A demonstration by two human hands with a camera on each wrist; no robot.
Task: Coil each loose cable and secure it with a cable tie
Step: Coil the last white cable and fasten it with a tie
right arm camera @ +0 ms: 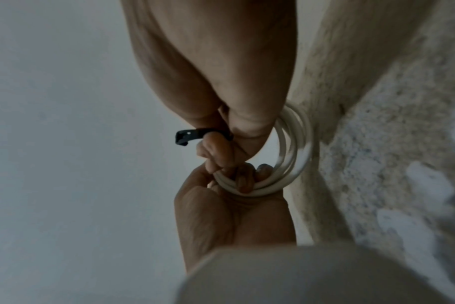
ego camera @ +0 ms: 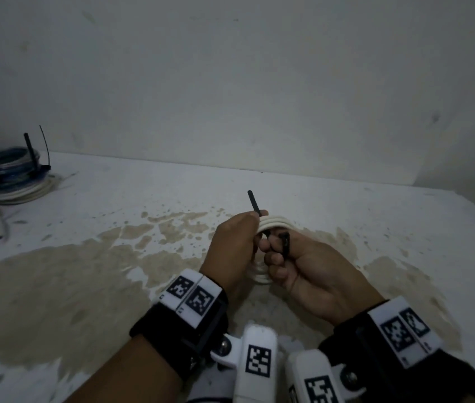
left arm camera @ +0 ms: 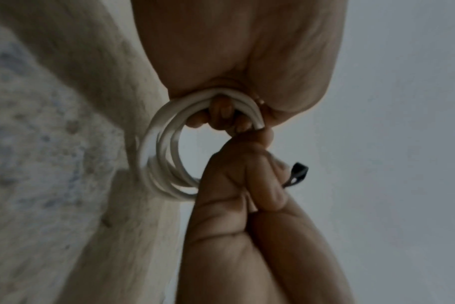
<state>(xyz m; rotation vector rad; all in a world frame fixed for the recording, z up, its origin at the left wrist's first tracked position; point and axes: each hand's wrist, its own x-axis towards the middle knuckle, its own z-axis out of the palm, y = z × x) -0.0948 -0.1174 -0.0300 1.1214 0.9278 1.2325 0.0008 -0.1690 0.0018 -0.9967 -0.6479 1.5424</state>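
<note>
- Left hand (ego camera: 234,242) curled round white cable coil (ego camera: 274,221), pinching black cable tie (ego camera: 255,203)
- Right hand (ego camera: 303,266) clamped on tie head (ego camera: 285,242), just beside left

Dim, stained white table (ego camera: 56,286) against bare wall (ego camera: 230,82).

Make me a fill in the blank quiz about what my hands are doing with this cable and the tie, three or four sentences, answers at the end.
1. The cable coil held between both hands is ____ in colour.
2. The cable tie sticking up past the left hand is ____ in colour.
3. The tie's head end shows beside the ____ hand.
4. Coils already bundled sit at the far ____ of the table.

Missing words: white; black; right; left
</note>
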